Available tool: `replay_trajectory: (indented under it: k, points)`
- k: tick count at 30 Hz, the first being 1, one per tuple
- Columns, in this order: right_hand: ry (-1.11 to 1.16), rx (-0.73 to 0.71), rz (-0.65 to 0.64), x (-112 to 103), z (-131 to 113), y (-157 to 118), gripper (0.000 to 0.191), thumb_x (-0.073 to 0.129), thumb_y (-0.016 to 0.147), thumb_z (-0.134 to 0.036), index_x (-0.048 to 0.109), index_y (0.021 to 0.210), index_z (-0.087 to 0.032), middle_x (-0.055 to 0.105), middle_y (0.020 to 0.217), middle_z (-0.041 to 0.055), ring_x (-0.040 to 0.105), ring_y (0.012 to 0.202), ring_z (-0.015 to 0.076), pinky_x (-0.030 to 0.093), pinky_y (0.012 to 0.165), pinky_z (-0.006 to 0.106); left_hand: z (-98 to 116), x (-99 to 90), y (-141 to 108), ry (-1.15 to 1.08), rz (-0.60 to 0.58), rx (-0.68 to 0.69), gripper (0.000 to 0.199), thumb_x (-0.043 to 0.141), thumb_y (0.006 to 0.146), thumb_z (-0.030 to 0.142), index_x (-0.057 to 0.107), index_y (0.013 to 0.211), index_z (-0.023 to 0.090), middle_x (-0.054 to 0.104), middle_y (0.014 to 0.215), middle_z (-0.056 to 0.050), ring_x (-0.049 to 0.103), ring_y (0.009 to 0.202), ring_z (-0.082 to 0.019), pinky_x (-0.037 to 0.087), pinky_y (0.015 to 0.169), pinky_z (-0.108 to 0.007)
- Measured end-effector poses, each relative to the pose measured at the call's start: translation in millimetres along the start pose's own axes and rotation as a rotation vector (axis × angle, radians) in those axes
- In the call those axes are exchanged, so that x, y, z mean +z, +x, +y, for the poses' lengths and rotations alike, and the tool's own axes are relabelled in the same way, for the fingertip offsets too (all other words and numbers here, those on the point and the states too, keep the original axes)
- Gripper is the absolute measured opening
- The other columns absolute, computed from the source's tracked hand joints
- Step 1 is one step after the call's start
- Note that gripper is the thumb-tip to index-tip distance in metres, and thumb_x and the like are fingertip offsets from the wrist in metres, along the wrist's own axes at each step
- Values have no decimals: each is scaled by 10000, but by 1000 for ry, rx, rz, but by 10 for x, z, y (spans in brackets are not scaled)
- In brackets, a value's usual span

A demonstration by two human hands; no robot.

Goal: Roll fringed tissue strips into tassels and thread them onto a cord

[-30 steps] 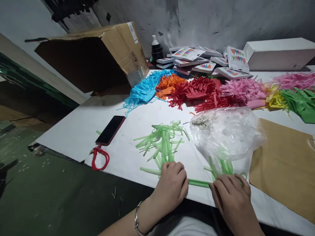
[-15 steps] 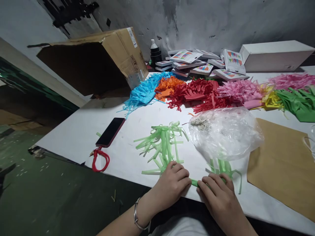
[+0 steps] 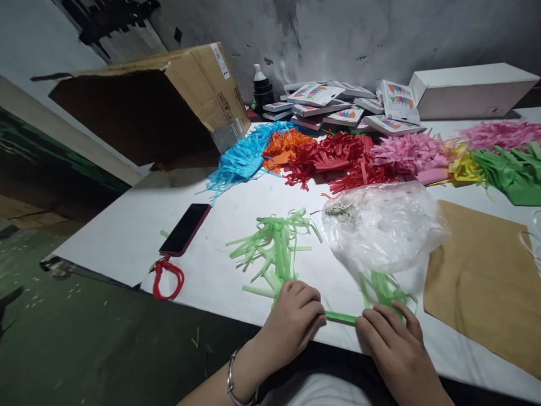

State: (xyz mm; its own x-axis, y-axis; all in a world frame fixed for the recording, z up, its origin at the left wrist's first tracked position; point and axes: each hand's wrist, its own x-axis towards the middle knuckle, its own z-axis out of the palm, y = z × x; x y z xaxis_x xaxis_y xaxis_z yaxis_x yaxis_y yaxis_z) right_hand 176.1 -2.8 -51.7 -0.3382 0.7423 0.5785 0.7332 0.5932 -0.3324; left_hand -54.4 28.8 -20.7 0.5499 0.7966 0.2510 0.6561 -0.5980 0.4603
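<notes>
A light green tissue paper tassel (image 3: 280, 248) lies on the white table near its front edge, its fringe spread out at both ends. Its narrow rolled middle (image 3: 341, 318) runs between my hands. My left hand (image 3: 296, 316), with a metal bangle at the wrist, has its fingers curled over the left part of the roll. Over the right part, my right hand (image 3: 391, 335) presses with its fingers bent and close together. Beyond my right fingers the other fringe (image 3: 385, 287) sticks out, partly beneath a clear plastic bag (image 3: 384, 225). Both sets of fingertips are partly hidden.
To the left lies a phone (image 3: 185, 230) with a red strap. A brown paper sheet (image 3: 482, 282) is on the right. Blue (image 3: 243, 158), orange, red, pink, yellow and green tassels line the back, before flat printed boxes (image 3: 316, 95), an open carton (image 3: 203, 96) and a white box (image 3: 473, 90).
My right hand has slid to the right, away from my left, so a longer stretch of the green roll shows between them. The view has shifted slightly.
</notes>
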Motion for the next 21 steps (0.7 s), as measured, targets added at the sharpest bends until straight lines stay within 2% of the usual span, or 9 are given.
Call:
replay_trajectory:
  k: [4,9,13,17,19,21]
  points:
    - [-7,83,16,-43,17,-47,213,481,1017,-158,678,955,-209,736,951,24,639,976,199,302,1130,473,97,13,22,-5,4,-76,129,506,972,134,582,886,192,637,948,-50,542,895,-222,393,858,-421]
    - [-134,166,-10,-48,-73,38,143,562,984,-163,634,868,-204,722,893,6,653,921,200,277,1135,489,168,22,113,126,-22,-151,88,553,896,120,571,836,182,616,976,-74,545,928,-253,384,901,-492]
    - [-132,190,15,-35,-135,85,178,517,1007,-168,642,886,-206,730,924,12,654,952,215,247,1148,533,123,5,126,213,-34,8,175,566,847,24,604,864,193,652,995,-48,555,933,-234,355,961,-512]
    - [-3,79,54,22,-148,93,270,424,1037,-149,672,952,-211,738,933,14,650,1002,197,224,1181,520,122,21,146,317,-86,183,178,591,888,42,609,797,193,631,800,6,549,840,-204,282,1066,-545]
    - [8,31,27,59,-139,104,233,459,1022,-145,679,985,-211,730,920,11,646,1006,190,216,1192,521,128,56,199,363,-103,221,224,560,922,51,602,744,180,624,771,-4,552,811,-202,303,1051,-544]
    - [-19,7,-4,89,-122,128,217,472,1014,-144,681,1023,-201,722,922,22,637,1007,192,217,1190,531,122,78,270,369,-135,233,232,552,917,56,610,723,167,638,777,-20,564,794,-203,374,965,-502]
